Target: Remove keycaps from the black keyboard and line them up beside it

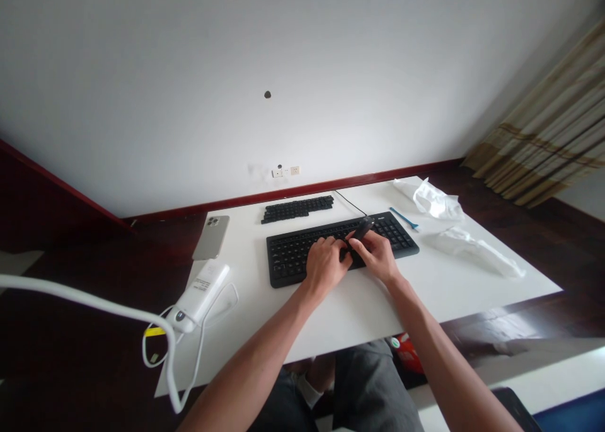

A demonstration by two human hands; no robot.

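so the black keyboard [288, 265] is lying flat on the white table [340, 315], a bit tilted to the edges, with both hands over its middle. right hand [379, 255] is mostly closed, thumb and fingers wrapped round a black handheld thing [363, 228] that leans up and away over the keys. can't tell exactly what it is, tbh. left hand [326, 262] is half curled, knuckles up, fingertips down by the lower end of that thing. can't tell if it's actually gripping anything, since the fingers hide it.

just past the keyboard, near the far edge, there's a block of black keys [297, 210] laid out in rows, and a thin black cable [350, 203] runs from the keyboard's back to the table's far edge. off to the right there's a slim blue tool [404, 219] close to the keyboard corner, then two crumpled clear plastic bags [437, 200].

left side has a silver phone [211, 238] lying camera side up, with a white device [201, 293] just nearer to me and a white cord [198, 350] looped around there. behind it all is a plain wall [189, 92] with sockets low down, plus a striped curtain [543, 136] on the right.
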